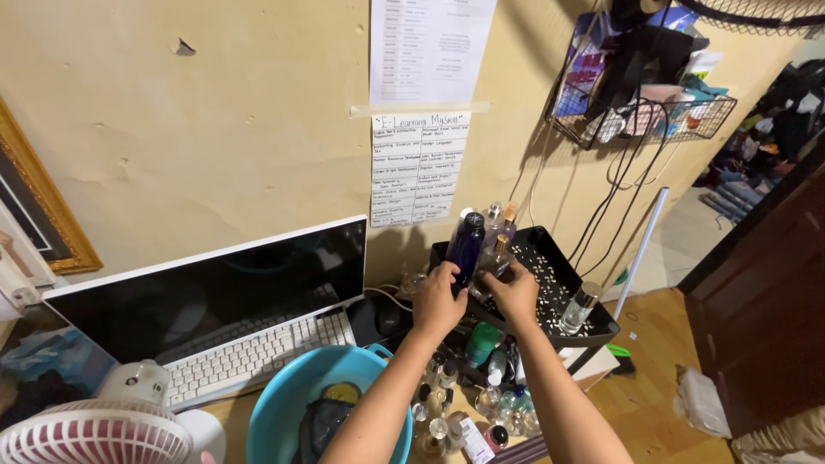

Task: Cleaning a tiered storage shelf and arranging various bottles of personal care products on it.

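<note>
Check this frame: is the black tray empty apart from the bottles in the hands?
No: a clear glass bottle stands alone on the black tray, to the right of the right hand.

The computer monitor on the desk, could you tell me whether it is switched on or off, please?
Off, as far as can be seen: the monitor screen is dark throughout and only mirrors the white keyboard lying before it.

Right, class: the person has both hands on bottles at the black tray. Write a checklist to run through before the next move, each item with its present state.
1. Left hand wrapped around the dark blue bottle: ok.
2. Right hand on the clear bottles: ok; firmness of grip: cannot tell.
3. Dark blue bottle upright: not ok, it tilts.
4. Black tray has bare floor: ok.
5. Lone clear bottle on the tray upright: ok.
6. Bottle caps tight: cannot tell.
</note>
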